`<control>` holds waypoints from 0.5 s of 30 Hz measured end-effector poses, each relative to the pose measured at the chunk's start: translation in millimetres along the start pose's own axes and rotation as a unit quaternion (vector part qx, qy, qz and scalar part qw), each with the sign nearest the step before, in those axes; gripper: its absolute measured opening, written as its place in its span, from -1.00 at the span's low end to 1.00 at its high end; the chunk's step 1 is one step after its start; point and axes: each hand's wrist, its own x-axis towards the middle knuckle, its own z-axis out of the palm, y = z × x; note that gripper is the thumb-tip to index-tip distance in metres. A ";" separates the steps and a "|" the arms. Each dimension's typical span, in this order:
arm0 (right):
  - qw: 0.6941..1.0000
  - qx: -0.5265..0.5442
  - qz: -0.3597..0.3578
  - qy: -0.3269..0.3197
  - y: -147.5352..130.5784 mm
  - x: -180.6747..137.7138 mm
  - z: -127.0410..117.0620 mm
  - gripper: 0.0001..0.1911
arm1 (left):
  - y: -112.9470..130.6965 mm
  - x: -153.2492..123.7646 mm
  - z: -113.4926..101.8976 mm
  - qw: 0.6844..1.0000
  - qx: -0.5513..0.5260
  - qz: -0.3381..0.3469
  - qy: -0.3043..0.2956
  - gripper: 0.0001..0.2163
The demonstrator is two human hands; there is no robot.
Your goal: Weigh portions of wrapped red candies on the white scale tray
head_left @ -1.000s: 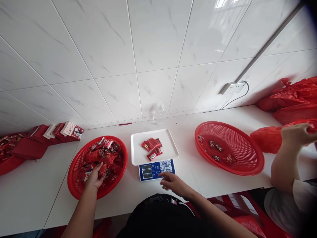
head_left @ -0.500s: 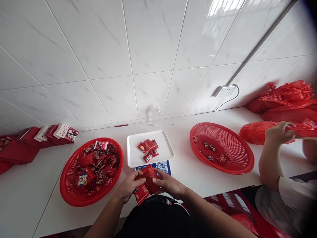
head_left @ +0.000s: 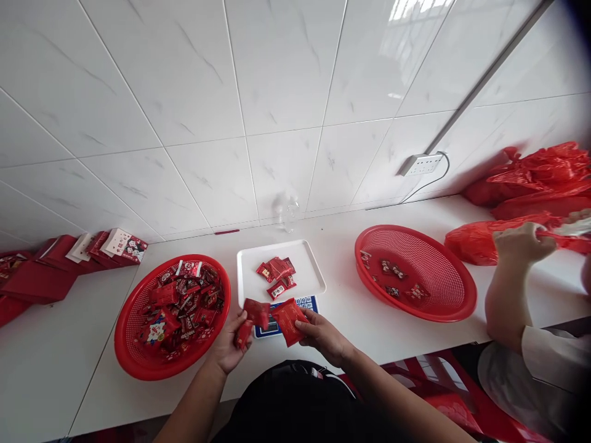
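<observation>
My left hand [head_left: 229, 346] is closed on small red snack packets [head_left: 257, 312], one sticking out over the scale and another lower by the fingers. In my right hand [head_left: 325, 335], thumb and fingers pinch a larger red snack packet [head_left: 289, 321] by its right side. Both hands hover over the front of a blue digital scale [head_left: 312, 303], whose keypad is partly covered. On the scale's white tray [head_left: 247, 261] lies a small pile of red wrapped snacks [head_left: 280, 269].
To the left, a red basket [head_left: 120, 344] holds many wrapped snacks; red boxes [head_left: 39, 277] stand behind it. A second red basket [head_left: 438, 271] with several snacks is at right. Beyond it, a co-worker's hand [head_left: 524, 243] grips red plastic near red bags [head_left: 540, 178]. A power strip [head_left: 422, 164] hangs on the wall.
My hands have drawn apart, each keeping red packets that were held together before. The packets now sit slightly higher, over the scale. The co-worker's hands have shifted at the red plastic.
</observation>
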 end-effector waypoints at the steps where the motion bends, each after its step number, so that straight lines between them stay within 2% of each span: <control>1: 1.000 -0.002 0.003 -0.002 0.2 -0.1 -0.2 -0.48 | 10.4 -0.2 -5.3 0.999 -0.032 0.015 0.013 -0.95; 4: 1.000 0.003 0.010 -0.014 1.3 -0.9 -0.3 -0.52 | 47.8 -1.6 -26.8 0.990 -0.109 0.076 0.039 -0.86; 6: 1.000 0.006 0.015 -0.018 1.9 -1.7 0.2 -0.53 | 71.6 -0.9 -46.7 0.983 -0.117 0.132 0.046 -0.84; 8: 1.000 0.006 0.021 -0.019 2.6 -2.4 0.7 -0.53 | 88.5 2.6 -70.9 0.976 -0.038 0.200 0.074 -0.86; 9: 1.000 0.005 0.023 -0.020 3.1 -2.5 0.8 -0.53 | 93.4 5.4 -83.9 0.966 0.051 0.222 0.120 -0.87; 10: 0.999 0.003 0.025 -0.022 3.6 -2.2 1.2 -0.54 | 96.1 8.5 -96.8 0.941 0.173 0.229 0.178 -0.86; 11: 0.999 0.000 0.027 -0.026 3.9 -1.5 1.9 -0.55 | 96.9 11.8 -109.1 0.895 0.316 0.218 0.226 -0.82; 12: 0.999 -0.006 0.030 -0.030 3.8 -0.4 3.3 -0.56 | 96.3 15.0 -120.0 0.843 0.436 0.198 0.246 -0.77; 14: 0.998 -0.028 0.039 -0.038 0.8 3.1 10.1 -0.56 | 93.5 20.2 -136.8 0.772 0.565 0.160 0.244 -0.70; 15: 0.997 -0.039 0.040 -0.047 -2.5 5.2 16.0 -0.55 | 92.4 22.2 -142.3 0.754 0.597 0.146 0.230 -0.68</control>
